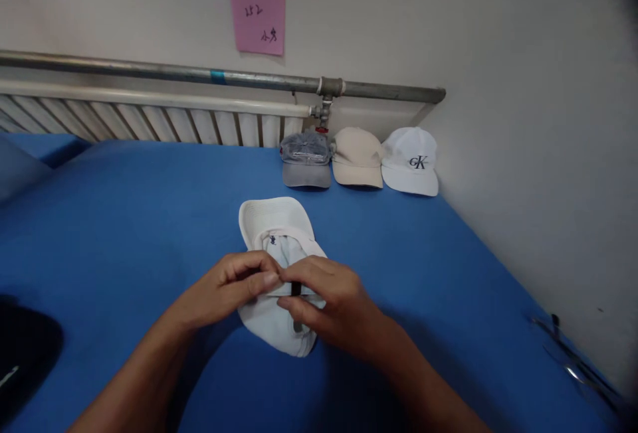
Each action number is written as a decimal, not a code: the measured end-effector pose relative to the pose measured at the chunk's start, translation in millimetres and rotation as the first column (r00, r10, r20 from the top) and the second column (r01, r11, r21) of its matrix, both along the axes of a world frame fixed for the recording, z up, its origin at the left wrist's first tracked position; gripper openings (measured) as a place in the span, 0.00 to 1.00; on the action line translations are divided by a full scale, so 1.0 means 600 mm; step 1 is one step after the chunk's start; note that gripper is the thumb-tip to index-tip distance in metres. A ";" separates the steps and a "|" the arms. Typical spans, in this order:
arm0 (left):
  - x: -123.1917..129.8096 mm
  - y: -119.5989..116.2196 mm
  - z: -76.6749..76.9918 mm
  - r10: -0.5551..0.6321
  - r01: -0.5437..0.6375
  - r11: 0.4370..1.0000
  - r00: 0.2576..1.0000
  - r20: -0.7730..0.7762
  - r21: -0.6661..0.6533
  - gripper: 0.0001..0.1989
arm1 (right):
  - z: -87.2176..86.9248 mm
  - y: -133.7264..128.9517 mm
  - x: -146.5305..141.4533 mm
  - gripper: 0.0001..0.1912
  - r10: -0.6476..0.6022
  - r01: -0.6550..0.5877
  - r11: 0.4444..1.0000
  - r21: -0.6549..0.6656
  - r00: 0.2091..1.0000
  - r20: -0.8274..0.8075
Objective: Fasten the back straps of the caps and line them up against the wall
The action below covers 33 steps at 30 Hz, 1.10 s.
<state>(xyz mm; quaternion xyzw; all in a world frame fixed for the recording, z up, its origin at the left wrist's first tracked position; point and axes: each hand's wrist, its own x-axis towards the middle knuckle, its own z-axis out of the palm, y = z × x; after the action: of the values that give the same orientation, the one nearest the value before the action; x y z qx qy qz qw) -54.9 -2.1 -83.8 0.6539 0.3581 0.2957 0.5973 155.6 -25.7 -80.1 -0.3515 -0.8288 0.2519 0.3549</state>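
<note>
A white baseball cap (277, 218) lies upside down on the blue surface, its brim pointing away from me and its inside showing. My left hand (242, 287) pinches the cap's back strap between thumb and fingers. On the other side my right hand (329, 297) is closed on the same strap, close to a dark buckle or slider (296, 288). The fingertips of both hands nearly meet over the strap. Part of the cap's rear is hidden behind my hands.
At the back of the blue surface (164, 220) stand a grey cap (306, 161), a beige cap (357, 157) and another white cap (409, 161). Behind them run a radiator (199, 124) and a metal pipe (159, 73). Eyeglasses (573, 366) lie right; a black object (27, 346) left.
</note>
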 end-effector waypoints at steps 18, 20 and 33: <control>-0.008 0.006 -0.004 0.191 -0.178 0.974 0.977 0.089 -0.142 0.20 | -0.021 0.007 -0.011 0.09 -0.036 0.037 0.998 -0.049 0.999 0.029; -0.006 0.005 -0.003 0.137 -0.130 0.976 0.990 0.032 -0.177 0.16 | -0.024 0.006 -0.012 0.09 -0.037 0.038 0.999 -0.025 0.998 0.053; -0.002 0.004 0.000 -0.044 0.035 0.964 0.999 -0.028 -0.265 0.10 | 0.012 0.010 0.008 0.13 -0.010 -0.043 0.834 -0.550 0.996 -0.092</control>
<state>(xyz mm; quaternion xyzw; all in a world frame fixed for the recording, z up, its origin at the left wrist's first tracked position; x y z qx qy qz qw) -56.0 0.3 -84.0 0.5802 0.3910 0.2223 0.6790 160.2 -19.7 -72.9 -0.4197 -0.7071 0.4989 0.2739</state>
